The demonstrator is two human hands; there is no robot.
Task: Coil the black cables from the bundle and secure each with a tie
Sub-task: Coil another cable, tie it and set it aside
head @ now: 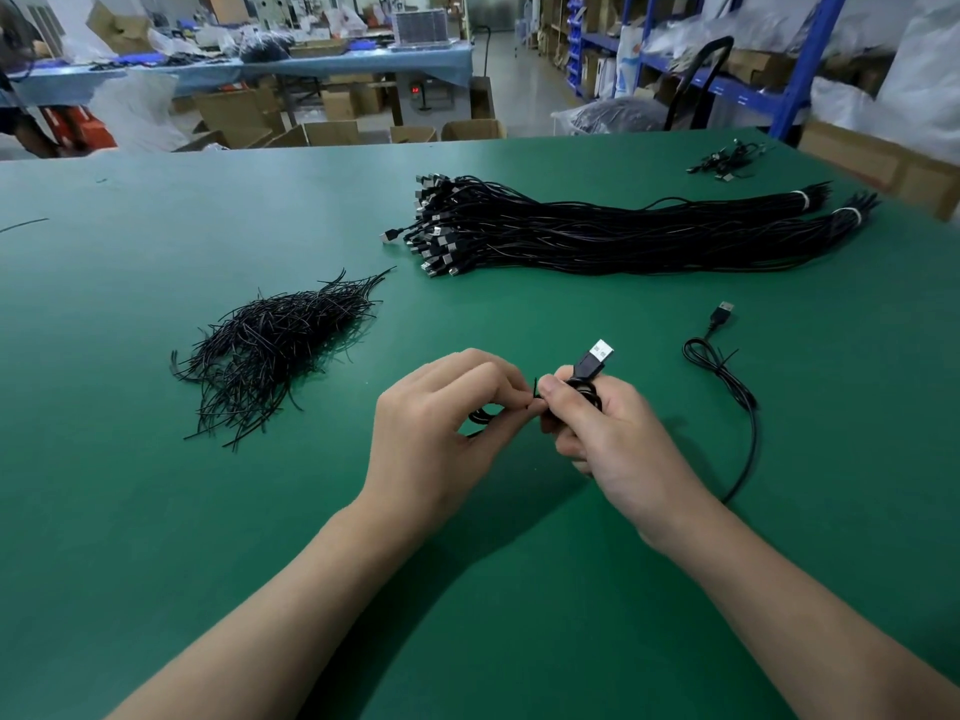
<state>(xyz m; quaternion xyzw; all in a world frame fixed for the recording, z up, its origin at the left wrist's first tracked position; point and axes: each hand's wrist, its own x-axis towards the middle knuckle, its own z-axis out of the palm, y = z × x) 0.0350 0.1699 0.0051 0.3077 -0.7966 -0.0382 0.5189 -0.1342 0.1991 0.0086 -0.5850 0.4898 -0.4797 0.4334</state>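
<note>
One coiled cable (pixel 586 379), gripped by the right hand (pixel 618 449) above the near bench (pixel 156 511), has its tie (pixel 535 393) pinched by the left hand (pixel 441 413); the large bundle (pixel 597 231), far right, seemingly awaits coiling.

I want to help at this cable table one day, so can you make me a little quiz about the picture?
1. True or false: the pile of black ties lies left of the left hand.
2. What sticks up out of the right hand? A) a USB plug B) scissors C) a pen
3. Fill in: the loose cable to the right of the right hand lies on a ____ table.
Key: 1 true. 2 A, it belongs to the coiled cable that both hands hold. 3 green.
</note>
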